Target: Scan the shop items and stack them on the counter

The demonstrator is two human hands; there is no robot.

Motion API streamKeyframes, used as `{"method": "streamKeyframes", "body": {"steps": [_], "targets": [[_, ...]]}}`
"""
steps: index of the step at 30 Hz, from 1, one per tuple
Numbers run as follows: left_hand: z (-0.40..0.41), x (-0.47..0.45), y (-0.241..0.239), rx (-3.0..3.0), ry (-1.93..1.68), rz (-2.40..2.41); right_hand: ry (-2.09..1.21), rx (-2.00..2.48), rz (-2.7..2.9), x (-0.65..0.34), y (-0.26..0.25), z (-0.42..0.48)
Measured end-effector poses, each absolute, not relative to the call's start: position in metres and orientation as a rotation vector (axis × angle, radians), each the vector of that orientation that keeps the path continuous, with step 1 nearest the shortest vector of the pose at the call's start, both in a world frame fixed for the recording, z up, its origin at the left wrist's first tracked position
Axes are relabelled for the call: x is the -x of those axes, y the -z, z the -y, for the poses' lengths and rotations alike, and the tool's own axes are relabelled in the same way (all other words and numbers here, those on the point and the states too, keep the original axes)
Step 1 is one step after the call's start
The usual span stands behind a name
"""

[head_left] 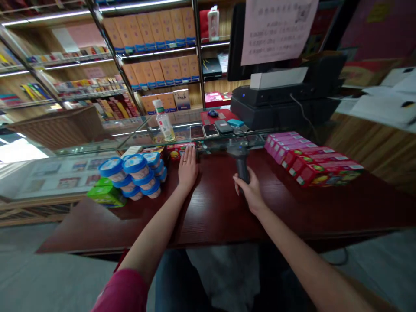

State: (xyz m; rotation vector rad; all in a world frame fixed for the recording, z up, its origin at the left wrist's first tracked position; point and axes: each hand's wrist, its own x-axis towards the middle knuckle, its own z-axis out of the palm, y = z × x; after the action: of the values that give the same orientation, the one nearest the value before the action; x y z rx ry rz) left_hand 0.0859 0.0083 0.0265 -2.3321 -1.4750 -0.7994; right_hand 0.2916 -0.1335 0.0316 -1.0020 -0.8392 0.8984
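My right hand (249,190) is wrapped round the handle of a dark barcode scanner (241,164), which stands upright with its head toward the counter's far side. My left hand (188,168) lies with fingers stretched forward and close together on the dark red wooden counter (214,203). A ring shows on one finger. Its fingertips are at the right end of a red fruit-printed box (174,151); whether they press on it I cannot tell. Left of that hand, blue-lidded tubs (135,167) are stacked beside a green box (106,193).
Pink boxes (286,143) and red juice-type boxes (320,167) stand in rows on the right. Behind the counter's glass edge are a clear bottle (164,123), phones (210,130) and a mouse (212,113). A monitor (236,43) stands over a black register (276,106). Stocked shelves line the back.
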Motion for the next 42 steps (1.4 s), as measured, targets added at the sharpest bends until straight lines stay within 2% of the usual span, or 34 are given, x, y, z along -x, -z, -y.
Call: {"method": "streamKeyframes", "body": {"steps": [8,15,20,27,33,42], "targets": [[-0.049,-0.043,-0.017,2.179,1.022,1.763,-1.084,1.041,0.940,-0.237,-0.016,0.070],[-0.058,-0.036,-0.013,2.161,1.227,1.599,-1.034,0.993,0.931,-0.238,-0.024,0.076],[-0.053,-0.028,-0.016,2.319,1.351,1.370,-1.112,0.937,0.955,-0.236,-0.030,0.088],[-0.045,-0.023,-0.017,2.619,1.379,1.098,-1.117,0.971,0.982,-0.236,-0.035,0.096],[-0.027,-0.033,-0.025,2.687,1.223,0.892,-1.094,0.974,1.003,-0.246,-0.035,0.098],[-0.039,-0.026,-0.013,2.589,1.221,0.987,-1.043,1.040,0.978,-0.250,-0.035,0.098]]}}
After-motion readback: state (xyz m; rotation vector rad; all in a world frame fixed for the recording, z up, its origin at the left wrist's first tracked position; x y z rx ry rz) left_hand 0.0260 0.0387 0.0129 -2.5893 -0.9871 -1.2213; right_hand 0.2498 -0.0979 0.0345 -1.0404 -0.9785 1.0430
